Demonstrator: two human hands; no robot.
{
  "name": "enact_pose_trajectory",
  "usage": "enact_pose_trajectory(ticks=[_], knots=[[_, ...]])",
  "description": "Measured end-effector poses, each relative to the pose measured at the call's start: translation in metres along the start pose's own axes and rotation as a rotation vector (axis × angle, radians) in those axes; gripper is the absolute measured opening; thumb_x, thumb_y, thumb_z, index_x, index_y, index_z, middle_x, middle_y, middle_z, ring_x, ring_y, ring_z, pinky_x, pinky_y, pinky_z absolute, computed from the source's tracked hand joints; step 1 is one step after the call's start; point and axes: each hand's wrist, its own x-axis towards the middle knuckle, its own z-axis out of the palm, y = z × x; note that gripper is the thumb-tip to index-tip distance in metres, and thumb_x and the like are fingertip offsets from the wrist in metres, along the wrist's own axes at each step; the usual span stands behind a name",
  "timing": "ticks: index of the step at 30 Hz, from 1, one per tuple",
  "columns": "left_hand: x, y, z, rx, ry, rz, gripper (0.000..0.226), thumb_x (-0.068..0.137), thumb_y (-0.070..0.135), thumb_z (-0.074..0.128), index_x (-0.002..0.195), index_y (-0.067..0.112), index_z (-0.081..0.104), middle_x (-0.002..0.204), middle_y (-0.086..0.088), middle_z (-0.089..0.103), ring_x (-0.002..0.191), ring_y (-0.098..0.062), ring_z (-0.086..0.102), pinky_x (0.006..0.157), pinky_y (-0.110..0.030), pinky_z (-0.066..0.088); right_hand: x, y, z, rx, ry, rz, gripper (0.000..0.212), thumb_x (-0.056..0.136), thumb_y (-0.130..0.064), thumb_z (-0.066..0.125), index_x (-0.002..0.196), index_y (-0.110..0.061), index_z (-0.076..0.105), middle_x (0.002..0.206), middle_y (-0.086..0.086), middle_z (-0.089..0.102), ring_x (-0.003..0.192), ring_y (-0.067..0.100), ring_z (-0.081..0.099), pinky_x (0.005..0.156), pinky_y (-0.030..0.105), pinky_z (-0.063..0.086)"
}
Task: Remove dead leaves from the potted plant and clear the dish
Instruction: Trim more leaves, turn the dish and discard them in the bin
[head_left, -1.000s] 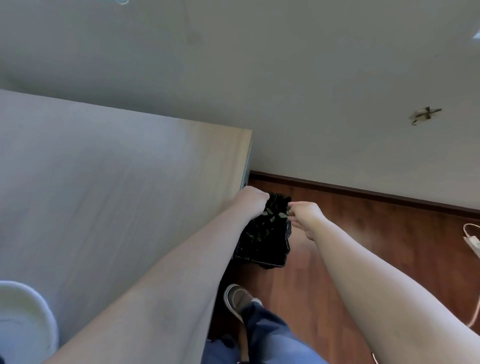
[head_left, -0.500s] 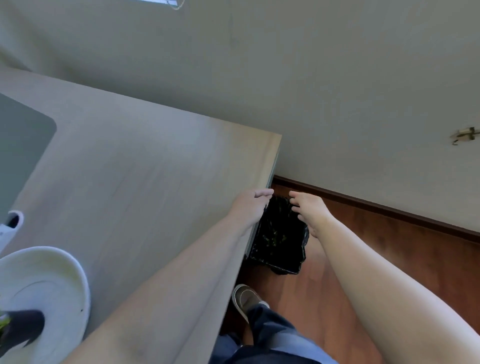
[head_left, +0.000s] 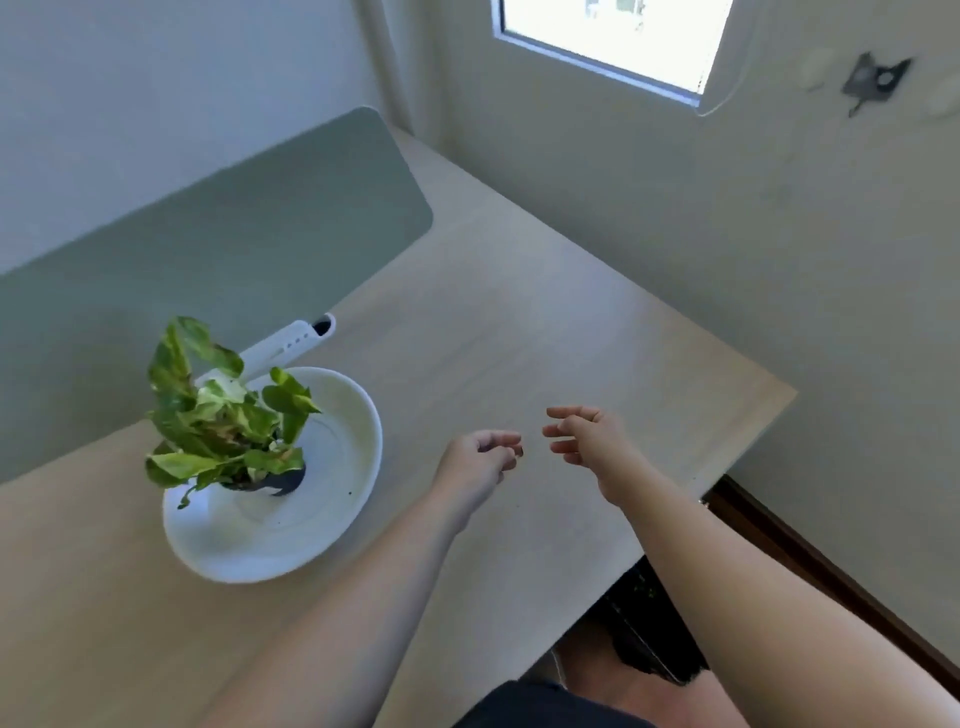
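Note:
A small potted plant (head_left: 218, 415) with green and yellowish leaves stands in a black pot on a white dish (head_left: 322, 499) at the table's left. A few dark specks lie on the dish. My left hand (head_left: 480, 457) hovers over the table to the right of the dish, fingers loosely curled with nothing in them. My right hand (head_left: 587, 439) hangs just right of it, fingers spread and empty. Both hands are above the bare tabletop, apart from the dish.
A light wooden table (head_left: 519, 338) ends at its right edge near the wall. A black bin bag (head_left: 644, 634) sits on the floor below that edge. A grey-green panel (head_left: 234, 249) and a white power strip (head_left: 285, 345) stand behind the plant.
Both hands have let go of the black bag beside the table and come up over the tabletop. The view has swung left, bringing the plant and dish into sight.

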Motion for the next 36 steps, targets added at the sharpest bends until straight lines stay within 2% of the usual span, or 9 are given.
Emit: enact_pose_trajectory(ticks=[9,12,16,18,21,26,28,33,36], knots=[[-0.050,-0.055,-0.105,-0.245,0.372,-0.111,0.017,0.093,0.009,0.056,0.100,0.017,0.069,0.099,-0.003,0.072,0.090,-0.012,0.067,0.082,-0.026,0.052,-0.003,-0.004,0.113,-0.271,-0.284,0.040,0.027,0.090,-0.003,0.043,0.100,-0.013,0.066,0.085,0.009,0.069,0.063,0.018,0.057,0.057,0.024,0.044],[-0.067,-0.072,-0.131,-0.293,0.470,-0.142,0.013,0.091,0.010,0.059,0.096,0.017,0.069,0.096,-0.003,0.072,0.086,-0.014,0.067,0.076,-0.024,0.052,-0.004,0.001,0.140,-0.336,-0.340,0.051,0.025,0.088,-0.004,0.045,0.102,-0.011,0.065,0.081,0.009,0.068,0.060,0.018,0.057,0.054,0.024,0.043],[-0.087,-0.093,-0.164,-0.336,0.590,-0.189,0.011,0.089,0.012,0.061,0.095,0.019,0.067,0.096,-0.005,0.073,0.082,-0.016,0.067,0.080,-0.030,0.053,-0.012,0.010,0.175,-0.433,-0.416,0.069,0.019,0.088,-0.008,0.052,0.105,-0.012,0.059,0.078,0.010,0.067,0.057,0.018,0.055,0.050,0.024,0.042],[-0.094,-0.101,-0.176,-0.335,0.638,-0.198,0.011,0.088,0.013,0.062,0.091,0.022,0.067,0.098,-0.005,0.071,0.081,-0.017,0.066,0.076,-0.028,0.052,-0.016,0.015,0.188,-0.474,-0.460,0.073,0.018,0.089,-0.014,0.055,0.107,-0.012,0.057,0.079,0.011,0.067,0.058,0.018,0.057,0.051,0.025,0.044],[-0.102,-0.110,-0.194,-0.329,0.735,-0.208,0.014,0.080,0.016,0.067,0.089,0.026,0.069,0.098,-0.003,0.070,0.080,-0.017,0.063,0.072,-0.028,0.049,-0.020,0.020,0.203,-0.495,-0.469,0.065,0.019,0.089,-0.015,0.056,0.106,-0.008,0.058,0.079,0.012,0.065,0.057,0.019,0.056,0.049,0.026,0.043],[-0.107,-0.112,-0.214,-0.350,0.822,-0.173,0.020,0.079,0.007,0.070,0.096,0.017,0.069,0.073,0.002,0.059,0.059,-0.013,0.048,0.058,-0.023,0.039,-0.018,0.025,0.215,-0.511,-0.421,0.044,0.022,0.086,-0.020,0.063,0.102,-0.007,0.057,0.078,0.012,0.066,0.054,0.019,0.055,0.045,0.025,0.041],[-0.105,-0.116,-0.219,-0.342,0.849,-0.161,0.021,0.079,0.005,0.071,0.096,0.016,0.069,0.069,0.003,0.055,0.058,-0.012,0.047,0.057,-0.023,0.038,-0.017,0.026,0.218,-0.506,-0.417,0.046,0.023,0.084,-0.020,0.068,0.100,-0.008,0.056,0.078,0.013,0.066,0.056,0.020,0.055,0.047,0.027,0.043],[-0.099,-0.125,-0.223,-0.303,0.902,-0.185,0.015,0.076,0.011,0.075,0.089,0.011,0.067,0.075,0.002,0.060,0.066,-0.015,0.053,0.057,-0.023,0.040,-0.015,0.031,0.222,-0.521,-0.422,0.061,0.019,0.088,-0.014,0.060,0.103,-0.004,0.058,0.076,0.012,0.064,0.058,0.020,0.055,0.050,0.029,0.043],[-0.096,-0.129,-0.218,-0.283,0.926,-0.197,0.021,0.075,0.015,0.077,0.089,0.012,0.061,0.081,0.003,0.058,0.067,-0.013,0.052,0.058,-0.024,0.042,-0.011,0.031,0.218,-0.496,-0.490,0.048,0.026,0.084,-0.019,0.071,0.104,-0.007,0.060,0.076,0.010,0.062,0.060,0.019,0.055,0.051,0.027,0.043]])
